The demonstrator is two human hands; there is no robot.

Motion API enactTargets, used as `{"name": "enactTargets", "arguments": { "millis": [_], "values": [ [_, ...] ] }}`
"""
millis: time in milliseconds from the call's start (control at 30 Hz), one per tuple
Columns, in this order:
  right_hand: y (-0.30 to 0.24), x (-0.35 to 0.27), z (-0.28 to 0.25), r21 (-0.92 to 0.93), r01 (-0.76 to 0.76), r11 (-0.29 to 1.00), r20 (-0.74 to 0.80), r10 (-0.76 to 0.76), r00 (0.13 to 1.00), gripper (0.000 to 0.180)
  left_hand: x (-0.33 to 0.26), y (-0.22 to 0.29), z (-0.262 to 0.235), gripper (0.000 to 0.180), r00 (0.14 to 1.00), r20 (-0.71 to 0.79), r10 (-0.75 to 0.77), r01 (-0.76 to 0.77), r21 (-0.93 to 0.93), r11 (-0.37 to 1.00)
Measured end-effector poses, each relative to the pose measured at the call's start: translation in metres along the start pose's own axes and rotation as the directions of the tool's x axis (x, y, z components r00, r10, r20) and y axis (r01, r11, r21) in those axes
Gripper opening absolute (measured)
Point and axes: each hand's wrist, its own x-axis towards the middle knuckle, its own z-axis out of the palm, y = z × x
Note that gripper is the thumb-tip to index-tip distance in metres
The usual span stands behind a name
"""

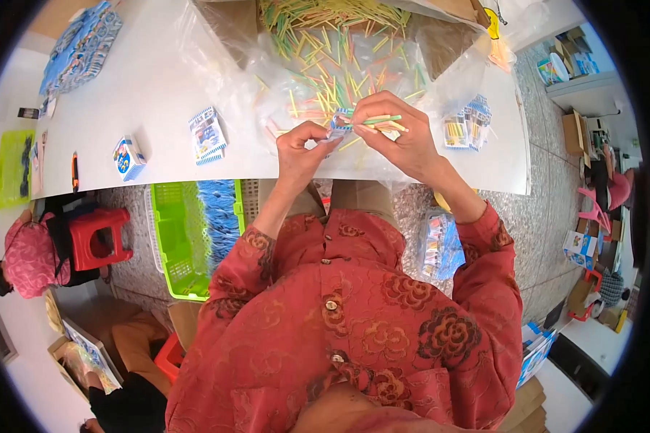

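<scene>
My left hand (300, 150) pinches a small blue-and-white packet (336, 133) at the table's near edge, its mouth turned toward my right hand. In my right hand (401, 141), a small bunch of thin green, yellow and pink sticks (387, 123) is held between thumb and fingers. Their left ends meet the packet's mouth; how far in they reach is hidden by my fingers. Just beyond both hands, many loose sticks (354, 68) lie spread on clear plastic, spilling from a cardboard box (444, 47).
Filled packets (469, 124) lie right, flat packets (207, 136) left, beside a small box (128, 158) and a cutter (74, 172). Blue packets are stacked (81, 47) far left. Below stand a green basket (180, 238) and a red stool (100, 237). Other people sit at left and far right.
</scene>
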Motion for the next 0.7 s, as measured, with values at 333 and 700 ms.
{"name": "enactTargets", "arguments": {
  "millis": [333, 700],
  "values": [
    [-0.008, 0.021, -0.008, -0.001, -0.383, 0.924, 0.169, 0.378, 0.910, 0.010, 0.016, 0.004, -0.002, 0.006, 0.970, 0.106, 0.219, -0.240, 0.258, 0.936],
    [0.015, 0.040, -0.010, -0.147, -0.399, 0.905, 0.051, 0.410, 0.911, 0.027, 0.040, 0.014, 0.011, 0.018, 0.982, 0.066, 0.179, -0.190, 0.258, 0.947]
  ]
}}
